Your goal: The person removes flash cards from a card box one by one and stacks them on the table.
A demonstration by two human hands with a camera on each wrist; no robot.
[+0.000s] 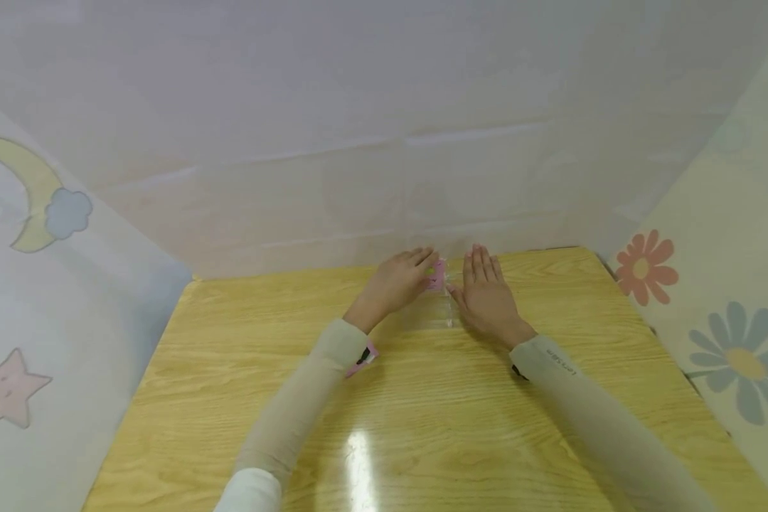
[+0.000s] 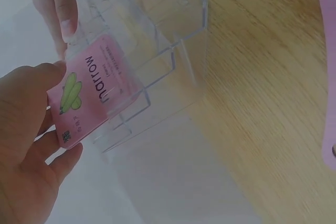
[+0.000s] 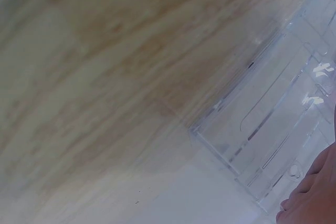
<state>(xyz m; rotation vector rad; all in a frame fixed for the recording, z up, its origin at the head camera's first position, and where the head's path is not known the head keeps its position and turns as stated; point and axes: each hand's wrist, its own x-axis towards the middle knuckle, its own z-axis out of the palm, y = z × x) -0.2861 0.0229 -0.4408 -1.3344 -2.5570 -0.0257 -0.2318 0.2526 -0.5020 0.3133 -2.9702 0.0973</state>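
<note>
My left hand (image 1: 395, 286) pinches a pink card (image 2: 89, 98) printed "marrow" with a picture of green marrows, the thumb on its face and fingers behind. The card's lower part sits in a clear plastic holder (image 2: 186, 43) with stepped compartments. On the holder's right side is my right hand (image 1: 488, 302), its fingers straight and close together. In the right wrist view only part of that hand (image 3: 314, 195) shows, beside the transparent holder (image 3: 262, 114). Whether it presses the holder is hard to tell.
Another pink card (image 1: 369, 353) lies on the wooden table (image 1: 243, 370), partly hidden under the left forearm. A pale wall sheet (image 1: 294, 206) rises directly behind the holder. Printed side panels with a moon (image 1: 32, 178) and flowers (image 1: 745, 363) flank the table.
</note>
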